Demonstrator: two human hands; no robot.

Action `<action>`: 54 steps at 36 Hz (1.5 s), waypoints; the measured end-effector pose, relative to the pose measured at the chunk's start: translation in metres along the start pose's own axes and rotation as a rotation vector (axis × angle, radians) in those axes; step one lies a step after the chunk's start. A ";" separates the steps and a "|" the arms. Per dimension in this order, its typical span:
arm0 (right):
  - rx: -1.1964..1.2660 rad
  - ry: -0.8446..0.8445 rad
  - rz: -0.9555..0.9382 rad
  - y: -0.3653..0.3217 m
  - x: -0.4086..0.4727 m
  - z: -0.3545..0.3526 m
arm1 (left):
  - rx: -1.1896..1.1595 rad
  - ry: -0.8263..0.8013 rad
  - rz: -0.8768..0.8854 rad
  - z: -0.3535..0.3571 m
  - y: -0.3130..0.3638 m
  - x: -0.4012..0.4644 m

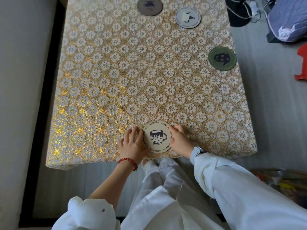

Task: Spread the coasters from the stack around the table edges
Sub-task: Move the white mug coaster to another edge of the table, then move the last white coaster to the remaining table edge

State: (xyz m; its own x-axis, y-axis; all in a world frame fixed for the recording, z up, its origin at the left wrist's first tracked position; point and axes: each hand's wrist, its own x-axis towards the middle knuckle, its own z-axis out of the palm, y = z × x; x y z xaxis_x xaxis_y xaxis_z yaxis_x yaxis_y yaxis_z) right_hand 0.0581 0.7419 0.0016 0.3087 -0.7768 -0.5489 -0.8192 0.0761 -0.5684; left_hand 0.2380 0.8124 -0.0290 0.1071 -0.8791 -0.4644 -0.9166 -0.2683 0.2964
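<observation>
A cream coaster (pixel 157 136) with a mug drawing lies near the front edge of the table (pixel 116 72), which has a gold flower-pattern cloth. My left hand (pixel 132 144) touches its left rim with fingers spread. My right hand (pixel 180 140) grips its right rim with curled fingers. Whether more coasters lie under it I cannot tell. A brown coaster (pixel 149 6) sits at the far edge, a light grey coaster (pixel 188 17) at the far right, and a dark green coaster (pixel 222 58) on the right edge.
A grey wall runs along the left of the table. On the floor to the right lie a black fan base with cables (pixel 239 12), a blue bag (pixel 289 19) and a red stool (pixel 301 63). Clutter sits at the lower right (pixel 282 181).
</observation>
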 end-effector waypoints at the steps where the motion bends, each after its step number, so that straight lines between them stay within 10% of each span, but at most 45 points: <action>1: -0.005 0.004 -0.007 0.000 0.000 0.000 | 0.001 -0.003 0.002 0.000 -0.001 0.000; 29: 0.019 0.099 0.021 0.001 0.041 -0.068 | -0.022 0.033 0.025 -0.087 0.017 0.077; 42: 0.008 0.336 -0.060 -0.030 0.228 -0.217 | 0.080 0.082 0.028 -0.173 0.077 0.269; 54: -0.165 0.576 0.278 -0.004 0.411 -0.284 | 0.192 0.241 -0.001 -0.143 0.079 0.386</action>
State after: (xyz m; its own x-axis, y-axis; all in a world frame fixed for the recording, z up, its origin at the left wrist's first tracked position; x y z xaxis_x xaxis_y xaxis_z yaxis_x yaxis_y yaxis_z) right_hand 0.0511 0.2447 -0.0475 -0.1955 -0.9558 -0.2197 -0.9084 0.2609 -0.3267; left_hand 0.2624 0.3955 -0.0654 0.1753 -0.9532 -0.2461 -0.9700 -0.2100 0.1223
